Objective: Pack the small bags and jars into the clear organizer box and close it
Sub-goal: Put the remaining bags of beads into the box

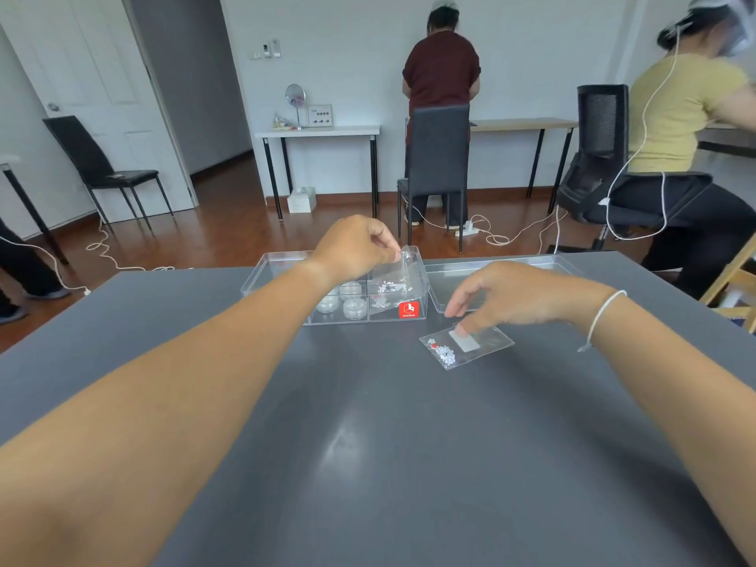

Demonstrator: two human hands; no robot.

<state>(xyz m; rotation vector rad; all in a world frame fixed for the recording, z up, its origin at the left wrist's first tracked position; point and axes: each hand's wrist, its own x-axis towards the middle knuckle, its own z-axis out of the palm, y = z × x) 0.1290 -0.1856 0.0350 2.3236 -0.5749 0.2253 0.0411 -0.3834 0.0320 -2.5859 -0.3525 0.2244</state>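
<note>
The clear organizer box (282,266) with a red sticker stands open at the far middle of the grey table. Several small clear jars (354,308) sit in its middle part. My left hand (354,247) pinches the top edge of a small clear bag of beads (394,282), holding it upright inside the box's right compartment. A second small bag of beads (466,346), with a white label, lies flat on the table in front of the box. My right hand (515,296) hovers over it, thumb tip touching the label, fingers apart.
The clear lid (544,266) lies open side up to the right of the box. The grey table (368,444) stretches toward me. Beyond it are black chairs, side tables, floor cables and two other people.
</note>
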